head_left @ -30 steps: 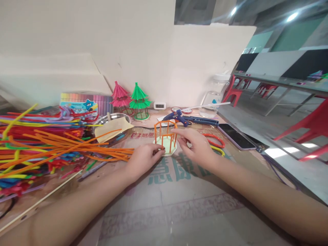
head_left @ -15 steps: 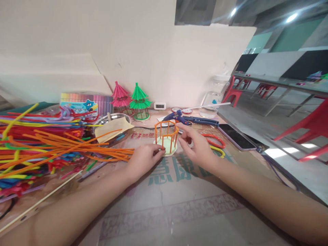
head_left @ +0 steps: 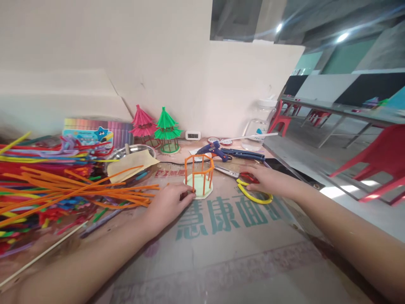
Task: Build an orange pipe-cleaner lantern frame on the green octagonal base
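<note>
An orange pipe-cleaner frame (head_left: 202, 172) with upright posts and a ring on top stands on a pale green many-sided base (head_left: 199, 193). My left hand (head_left: 171, 204) is closed, thumb and fingertips pinched at the foot of the front left post. To the right, my right hand (head_left: 264, 179) has its fingers closed on the handles of the scissors (head_left: 255, 198), one loop red and the other yellow. The scissor blades point left, close to the frame, and my fingers partly cover the red loop.
Loose pipe cleaners (head_left: 72, 185) in many colours are heaped at left. Behind are a metal bowl (head_left: 152, 151) with a yellowish sheet, pink (head_left: 143, 122) and green (head_left: 167, 126) pavilion models, a glue gun (head_left: 211, 148), blue-handled pliers (head_left: 243, 153), a phone (head_left: 278, 169) and a clear jug (head_left: 259, 124).
My right hand has moved right, away from the orange frame, onto the scissors, which have shifted slightly. My left hand stays at the frame's foot. The view has shifted a little.
</note>
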`<state>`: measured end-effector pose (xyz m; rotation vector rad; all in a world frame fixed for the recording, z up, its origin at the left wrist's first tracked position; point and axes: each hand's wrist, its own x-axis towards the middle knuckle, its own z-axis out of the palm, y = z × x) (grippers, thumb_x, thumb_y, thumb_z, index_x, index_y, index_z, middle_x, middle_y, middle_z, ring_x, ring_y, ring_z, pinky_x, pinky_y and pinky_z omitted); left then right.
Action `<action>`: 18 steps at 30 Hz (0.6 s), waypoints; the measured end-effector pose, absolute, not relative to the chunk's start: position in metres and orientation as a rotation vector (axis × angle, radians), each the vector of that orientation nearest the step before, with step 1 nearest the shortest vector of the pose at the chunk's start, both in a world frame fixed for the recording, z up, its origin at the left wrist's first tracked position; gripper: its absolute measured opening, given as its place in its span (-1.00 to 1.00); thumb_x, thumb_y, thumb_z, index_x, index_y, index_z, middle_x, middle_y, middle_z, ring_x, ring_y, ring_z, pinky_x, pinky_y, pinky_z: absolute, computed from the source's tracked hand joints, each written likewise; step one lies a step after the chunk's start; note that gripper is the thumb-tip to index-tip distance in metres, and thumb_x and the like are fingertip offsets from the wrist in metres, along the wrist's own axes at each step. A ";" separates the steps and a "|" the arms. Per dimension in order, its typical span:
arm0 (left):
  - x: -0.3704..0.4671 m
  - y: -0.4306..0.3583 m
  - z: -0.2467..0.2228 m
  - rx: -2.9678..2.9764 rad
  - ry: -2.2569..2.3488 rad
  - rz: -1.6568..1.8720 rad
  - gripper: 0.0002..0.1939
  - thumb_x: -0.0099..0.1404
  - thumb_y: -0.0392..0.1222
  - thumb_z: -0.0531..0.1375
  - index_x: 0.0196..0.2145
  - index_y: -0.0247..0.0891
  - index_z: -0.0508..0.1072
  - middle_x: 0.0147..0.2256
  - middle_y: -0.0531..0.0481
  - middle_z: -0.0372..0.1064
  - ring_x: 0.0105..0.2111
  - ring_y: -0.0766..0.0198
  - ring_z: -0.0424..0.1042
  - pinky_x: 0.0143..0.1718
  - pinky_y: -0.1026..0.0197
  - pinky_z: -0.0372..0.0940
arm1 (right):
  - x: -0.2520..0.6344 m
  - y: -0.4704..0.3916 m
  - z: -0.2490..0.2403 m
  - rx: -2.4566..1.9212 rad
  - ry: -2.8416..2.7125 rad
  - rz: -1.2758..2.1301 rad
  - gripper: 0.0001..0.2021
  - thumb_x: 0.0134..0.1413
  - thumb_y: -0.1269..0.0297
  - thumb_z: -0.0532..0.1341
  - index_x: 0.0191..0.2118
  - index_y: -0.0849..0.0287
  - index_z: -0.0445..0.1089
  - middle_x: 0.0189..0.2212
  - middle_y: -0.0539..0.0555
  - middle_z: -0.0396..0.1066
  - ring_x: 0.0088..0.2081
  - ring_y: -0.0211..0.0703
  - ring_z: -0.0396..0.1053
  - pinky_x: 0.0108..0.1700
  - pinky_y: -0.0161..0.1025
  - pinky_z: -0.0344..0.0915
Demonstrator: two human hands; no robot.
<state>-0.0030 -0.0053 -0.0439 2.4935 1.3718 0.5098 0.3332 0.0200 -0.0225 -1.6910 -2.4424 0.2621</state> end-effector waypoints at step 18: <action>-0.001 -0.003 -0.045 2.444 1.389 0.488 -0.79 0.38 -0.15 0.10 -0.30 -0.20 0.53 -0.30 0.00 0.54 -0.27 0.16 0.48 -0.27 0.21 0.20 | 0.341 0.002 -0.011 -1.482 -2.136 0.057 -0.49 0.21 -0.07 0.13 0.15 0.14 0.23 -0.23 0.14 0.45 -0.28 -0.04 0.43 -0.26 -0.17 0.35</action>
